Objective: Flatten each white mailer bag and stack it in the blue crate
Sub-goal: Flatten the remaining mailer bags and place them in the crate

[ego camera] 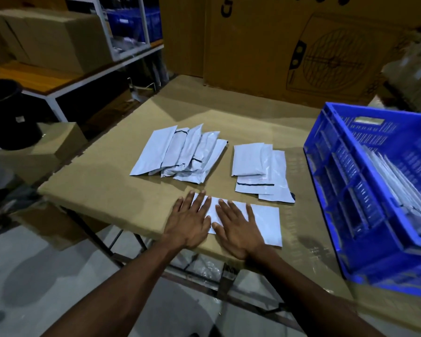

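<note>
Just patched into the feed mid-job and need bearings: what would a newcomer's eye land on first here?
First, the left hand and right hand, pressed flat side by side on a white mailer bag at the table's near edge. Next, the blue crate on the right, with bags already inside. Behind the hands lie two loose piles of bags, a fanned pile and a smaller pile.

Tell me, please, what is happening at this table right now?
A person presses both flat hands, left hand and right hand, on one white mailer bag at the table's near edge. Two loose piles of mailers wait behind it. The blue crate on the right already holds some bags.
</note>
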{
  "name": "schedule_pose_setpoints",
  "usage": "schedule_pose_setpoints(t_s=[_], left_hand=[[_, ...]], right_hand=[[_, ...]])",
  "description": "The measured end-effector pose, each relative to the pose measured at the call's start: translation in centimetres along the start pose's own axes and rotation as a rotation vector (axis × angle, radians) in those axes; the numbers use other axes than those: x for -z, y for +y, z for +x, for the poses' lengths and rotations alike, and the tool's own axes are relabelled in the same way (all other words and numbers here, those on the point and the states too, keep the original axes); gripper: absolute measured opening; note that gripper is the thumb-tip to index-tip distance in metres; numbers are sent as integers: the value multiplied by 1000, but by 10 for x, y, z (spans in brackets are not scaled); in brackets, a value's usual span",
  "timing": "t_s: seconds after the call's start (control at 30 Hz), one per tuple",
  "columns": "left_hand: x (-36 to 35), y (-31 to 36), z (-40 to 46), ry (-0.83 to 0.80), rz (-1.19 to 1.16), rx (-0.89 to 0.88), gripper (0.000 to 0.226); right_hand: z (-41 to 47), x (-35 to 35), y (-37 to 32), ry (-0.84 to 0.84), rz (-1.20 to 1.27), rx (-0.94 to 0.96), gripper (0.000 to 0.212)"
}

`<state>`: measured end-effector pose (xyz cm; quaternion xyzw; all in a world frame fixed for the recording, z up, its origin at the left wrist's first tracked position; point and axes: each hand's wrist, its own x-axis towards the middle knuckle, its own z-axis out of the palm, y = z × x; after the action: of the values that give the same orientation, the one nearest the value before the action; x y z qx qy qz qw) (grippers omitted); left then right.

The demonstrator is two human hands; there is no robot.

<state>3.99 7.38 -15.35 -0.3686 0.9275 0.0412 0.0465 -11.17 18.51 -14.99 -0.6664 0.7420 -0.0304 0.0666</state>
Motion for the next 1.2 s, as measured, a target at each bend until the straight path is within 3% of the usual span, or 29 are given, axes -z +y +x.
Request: schedule_pose_setpoints(t_s=[0.17,0.3,0.43,0.53,0.67,0.73,0.9,1.13,1.2], left_hand=[[0,-1,0,-9,-22,2,72],[-1,-1,-1,-25,-52,6,66],[4,0,0,-64,-65,21,64],[14,14,3,-18,5,4,71],[18,66,14,106,-338,-197,60],[13,83,16,107,-462,-188,54],[0,63,11,91,-147,-151,75],[-5,9,3,19,-50,24,61],[-5,8,2,18,-42,35,63]], right_hand=[[-26,-8,38,108,8,-106,68],[-40,-1,54,75,13,-219,68],[-46,8,66,27,116,-234,65],[-37,18,59,118,16,-175,62],[-22,16,41,13,86,-82,72],[-24,7,40,51,87,-78,65],[-30,-3,57,113,23,-109,61],[-35,2,71,-16,21,-126,79],[-29,8,62,26,-57,-106,75]])
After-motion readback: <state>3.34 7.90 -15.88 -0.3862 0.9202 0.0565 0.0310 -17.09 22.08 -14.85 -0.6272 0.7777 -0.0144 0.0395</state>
